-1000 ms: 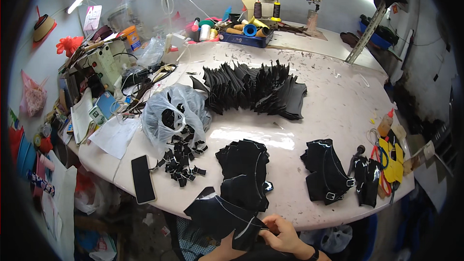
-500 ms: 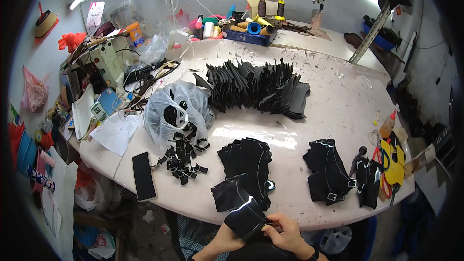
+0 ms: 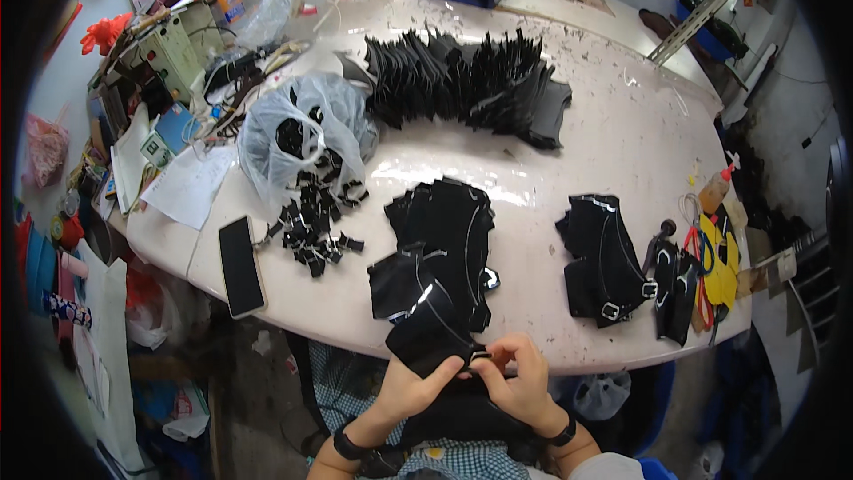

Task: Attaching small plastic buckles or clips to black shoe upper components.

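My left hand [image 3: 414,385] and my right hand [image 3: 515,380] meet at the table's near edge, both pinching a black leather piece [image 3: 429,334] with a small metal buckle at its tip. Just beyond lies a stack of flat black cut pieces [image 3: 449,238]. To the left is a heap of small black strap loops [image 3: 313,224] spilling from a clear plastic bag [image 3: 298,138]. Finished black pieces with buckles [image 3: 604,265] lie to the right.
A black phone [image 3: 241,265] lies at the left near edge. A long fanned row of black pieces [image 3: 471,84] crosses the white table [image 3: 622,138]. Scissors and a yellow tool [image 3: 715,258] sit at the right edge; thread spools, papers and clutter fill the far left.
The view has tilted down and closer. My hands lifted the black piece off the table edge and brought it together between both sets of fingers.
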### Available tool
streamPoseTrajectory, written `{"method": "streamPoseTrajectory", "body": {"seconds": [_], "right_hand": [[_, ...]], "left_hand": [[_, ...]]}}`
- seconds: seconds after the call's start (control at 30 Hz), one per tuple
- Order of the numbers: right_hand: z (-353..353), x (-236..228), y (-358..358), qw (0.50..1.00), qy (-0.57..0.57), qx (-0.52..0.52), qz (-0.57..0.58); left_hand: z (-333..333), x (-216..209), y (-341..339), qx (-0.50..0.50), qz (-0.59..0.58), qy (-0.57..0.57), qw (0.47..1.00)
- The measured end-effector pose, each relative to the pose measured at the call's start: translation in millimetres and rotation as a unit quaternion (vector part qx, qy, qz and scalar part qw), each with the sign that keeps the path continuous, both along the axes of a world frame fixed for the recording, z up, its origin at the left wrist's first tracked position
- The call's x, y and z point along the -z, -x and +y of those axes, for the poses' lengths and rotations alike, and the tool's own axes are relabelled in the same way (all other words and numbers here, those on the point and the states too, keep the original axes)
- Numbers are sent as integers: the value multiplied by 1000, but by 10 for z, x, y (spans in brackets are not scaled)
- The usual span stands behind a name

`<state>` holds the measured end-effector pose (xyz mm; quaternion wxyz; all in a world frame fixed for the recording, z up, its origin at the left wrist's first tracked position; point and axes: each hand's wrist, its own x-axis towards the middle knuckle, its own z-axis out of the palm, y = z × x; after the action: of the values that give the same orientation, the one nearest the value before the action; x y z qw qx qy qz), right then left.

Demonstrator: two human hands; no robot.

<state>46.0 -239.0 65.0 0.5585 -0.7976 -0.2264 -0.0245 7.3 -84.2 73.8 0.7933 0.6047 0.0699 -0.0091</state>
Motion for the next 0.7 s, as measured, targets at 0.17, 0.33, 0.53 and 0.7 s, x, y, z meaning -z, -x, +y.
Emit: {"method": "streamPoseTrajectory", "body": {"seconds": [0.17,0.33,0.53,0.7], "right_hand": [[-59,-1,11,947,-162,-86,263],[-117,13,-30,910,-212,-154,320],[-151,8,-73,859,-263,-171,404],[-105,1,-92,981,-98,-90,141]], "left_hand": [[23,27,14,15,26,24,999],[29,39,-4,6,-14,-15,1000],[33,-16,25,42,24,16,999],[15,9,38,34,-39,-158,986]]}}
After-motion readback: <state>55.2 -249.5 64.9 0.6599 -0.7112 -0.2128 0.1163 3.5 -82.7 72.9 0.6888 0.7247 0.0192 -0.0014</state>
